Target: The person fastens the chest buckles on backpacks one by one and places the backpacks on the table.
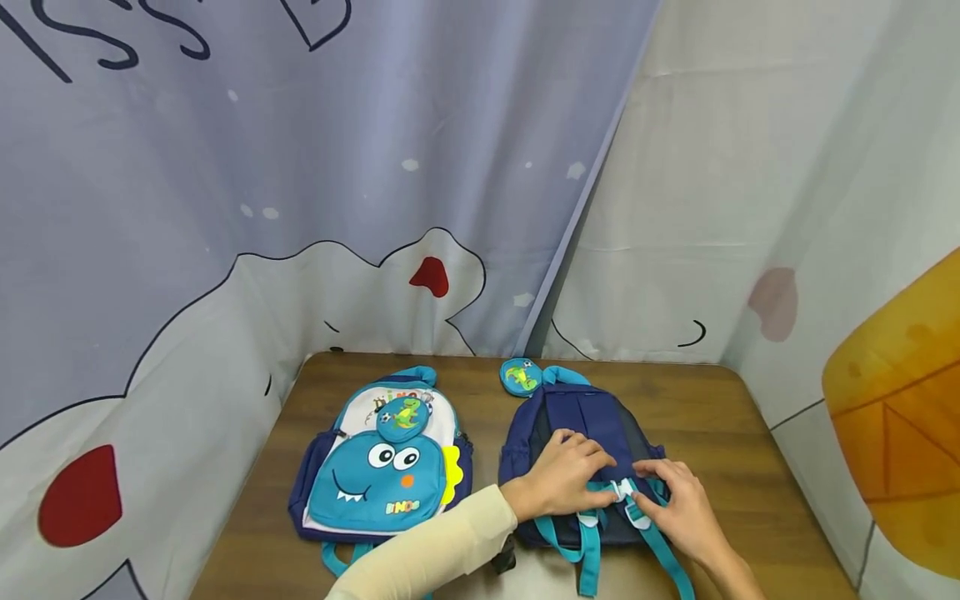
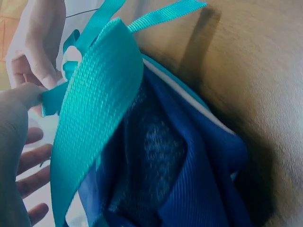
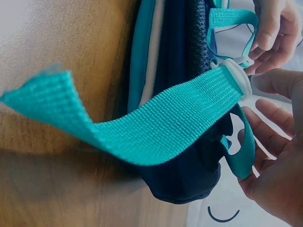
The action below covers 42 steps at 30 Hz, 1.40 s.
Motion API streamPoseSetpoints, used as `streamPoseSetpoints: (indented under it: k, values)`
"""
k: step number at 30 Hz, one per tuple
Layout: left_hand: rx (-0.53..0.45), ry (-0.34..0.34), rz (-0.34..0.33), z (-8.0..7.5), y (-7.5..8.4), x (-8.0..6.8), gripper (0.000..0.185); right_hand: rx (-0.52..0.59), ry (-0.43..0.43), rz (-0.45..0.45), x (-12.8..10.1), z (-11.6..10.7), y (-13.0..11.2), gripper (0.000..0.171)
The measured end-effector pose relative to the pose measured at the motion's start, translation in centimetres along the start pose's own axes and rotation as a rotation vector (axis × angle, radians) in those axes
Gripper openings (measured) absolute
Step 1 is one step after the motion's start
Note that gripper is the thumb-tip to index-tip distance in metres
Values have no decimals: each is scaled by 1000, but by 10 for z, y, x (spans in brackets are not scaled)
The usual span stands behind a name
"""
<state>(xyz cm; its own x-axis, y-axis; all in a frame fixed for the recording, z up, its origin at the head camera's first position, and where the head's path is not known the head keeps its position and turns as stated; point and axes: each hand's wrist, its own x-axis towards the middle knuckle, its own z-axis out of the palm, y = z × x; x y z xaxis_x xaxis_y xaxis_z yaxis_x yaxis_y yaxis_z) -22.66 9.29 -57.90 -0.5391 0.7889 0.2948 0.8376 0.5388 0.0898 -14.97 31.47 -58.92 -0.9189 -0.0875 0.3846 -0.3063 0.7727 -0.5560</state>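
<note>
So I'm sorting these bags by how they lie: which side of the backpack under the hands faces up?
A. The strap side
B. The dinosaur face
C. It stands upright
A: the navy backpack lies flat with its teal straps on top, under both hands.

The head camera looks forward and down from above the near edge of the table [image 1: 712, 400], taking in both backpacks and the curtained far corner. Each wrist camera sits very close, low beside the dark blue backpack [image 1: 585, 433], facing its teal straps [image 3: 161, 127]. All three views share those straps.
</note>
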Motion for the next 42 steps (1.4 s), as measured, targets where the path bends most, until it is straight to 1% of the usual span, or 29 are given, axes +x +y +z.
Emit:
streamPoseSetpoints:
  k: [6, 10, 12, 18, 21, 24, 27, 30, 33, 37, 42]
  values:
    - [17, -31, -26, 4, 9, 1, 44, 17, -33, 36, -4, 3, -1, 38]
    - [31, -21, -29, 10, 14, 5, 47, 26, -54, 69, -6, 3, 1, 36]
    - [42, -22, -29, 11, 15, 6, 45, 23, -56, 75, -6, 4, 1, 36]
    - [73, -49, -50, 7, 15, 8, 33, 17, -19, 44, -7, 5, 3, 37]
    - [75, -45, -61, 6, 14, 8, 29, 16, 2, 31, -6, 7, 5, 37]
    - [74, -42, -72, 5, 12, 7, 28, 17, 4, 37, -6, 10, 7, 36]
    - [58, -45, -90, 7, 10, 4, 26, 26, -3, 51, -6, 13, 8, 34]
    - [28, -45, -127, 10, 8, 2, 26, 23, -10, 63, -6, 14, 9, 32]
    - [-9, -38, -154, 11, 6, 0, 25, 25, 4, 60, -4, 13, 8, 31]
    - [-61, -21, -175, 8, 3, -3, 24, 10, 12, 48, -2, 15, 8, 31]
    - [-111, -12, -199, 2, -1, -7, 24, 8, 3, 60, 2, 18, 5, 30]
